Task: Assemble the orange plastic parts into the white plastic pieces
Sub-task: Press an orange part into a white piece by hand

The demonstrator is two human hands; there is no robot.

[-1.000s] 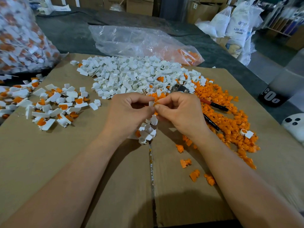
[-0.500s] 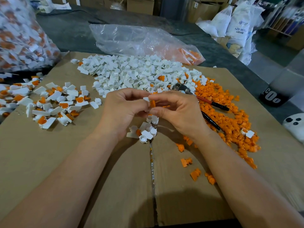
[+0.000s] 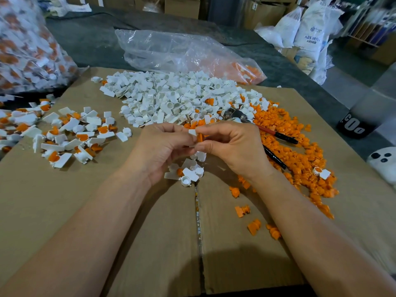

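Over the table (image 3: 64,211), near white pile (image 3: 171,99) and orange pile (image 3: 300,155), left hand (image 3: 162,151) pinches a white piece (image 3: 192,132), right hand (image 3: 233,146) pinches an orange part (image 3: 200,137) touching it — probably best squared to the socket, then pushed straight in.

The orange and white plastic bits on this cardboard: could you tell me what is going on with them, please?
A person is joining them by hand over the cardboard sheet. The left hand holds a white piece while the right hand pinches an orange part against it; whether it is seated cannot be told. Loose white pieces lie heaped beyond the hands, loose orange parts to the right, and joined pairs are spread out on the left.
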